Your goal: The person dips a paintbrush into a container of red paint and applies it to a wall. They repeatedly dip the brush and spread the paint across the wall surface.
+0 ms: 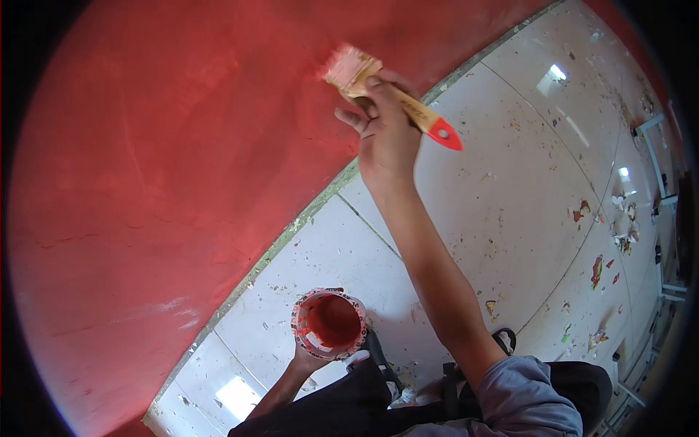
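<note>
My right hand [389, 120] is closed around a paintbrush [419, 109] with a wooden handle and a red tip. The brush's bristles [348, 65], coated pinkish red, are at the red wall [182, 138]; whether they press on it is hard to tell. Lower down, my left hand [309, 358] grips a paint tub [297, 320] from below and the side. Red paint [333, 320] coats the tub's inside, and its rim is smeared. Most of the left hand's fingers are hidden behind the tub.
White floor tiles [466, 240] hold scattered paint flakes and debris [625, 222]. A rough greenish edge strip [291, 231] runs where wall meets floor. White metal framing [655, 156] stands along the far right. My feet and dark-clothed legs [328, 411] are below.
</note>
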A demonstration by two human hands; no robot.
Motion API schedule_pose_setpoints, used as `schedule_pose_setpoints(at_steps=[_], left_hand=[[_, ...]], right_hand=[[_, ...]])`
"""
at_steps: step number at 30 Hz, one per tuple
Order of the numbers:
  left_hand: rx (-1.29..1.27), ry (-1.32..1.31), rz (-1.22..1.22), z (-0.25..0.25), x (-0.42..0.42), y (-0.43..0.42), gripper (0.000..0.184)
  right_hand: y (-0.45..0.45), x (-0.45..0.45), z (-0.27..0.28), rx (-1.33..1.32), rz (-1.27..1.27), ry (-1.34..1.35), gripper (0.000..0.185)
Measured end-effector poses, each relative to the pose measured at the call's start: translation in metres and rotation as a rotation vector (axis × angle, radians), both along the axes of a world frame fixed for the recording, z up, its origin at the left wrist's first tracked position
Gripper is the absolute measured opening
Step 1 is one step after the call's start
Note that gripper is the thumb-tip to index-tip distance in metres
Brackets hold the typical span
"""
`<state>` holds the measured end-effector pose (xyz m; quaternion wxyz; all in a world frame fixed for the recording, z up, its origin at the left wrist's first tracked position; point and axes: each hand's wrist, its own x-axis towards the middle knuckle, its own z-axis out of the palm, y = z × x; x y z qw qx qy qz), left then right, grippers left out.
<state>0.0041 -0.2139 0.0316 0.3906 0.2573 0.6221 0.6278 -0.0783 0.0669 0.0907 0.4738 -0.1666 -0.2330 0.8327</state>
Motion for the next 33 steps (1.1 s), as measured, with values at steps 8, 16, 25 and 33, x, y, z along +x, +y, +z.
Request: schedule_pose_setpoints(at_steps=[8, 16, 25, 33], left_hand=[[0.029, -0.011, -0.002, -0.005, -0.004, -0.003, 0.086], [0.028, 0.038, -0.003, 0.005, -0.005, 0.000, 0.085], [-0.002, 0.052, 0.004, -0.003, -0.002, -0.006, 0.087], [-0.061, 0.007, 0.018, -0.010, -0.004, -0.010, 0.087]], right_hand=[[-0.015, -0.012, -0.117, -0.236, -0.017, -0.146, 0.021], [-0.013, 0.029, -0.074, -0.273, -0.076, 0.033, 0.021], [-0.015, 0.005, -0.119, -0.237, 0.048, 0.003, 0.022], [-0.017, -0.015, -0.086, -0.243, 0.071, 0.149, 0.025]])
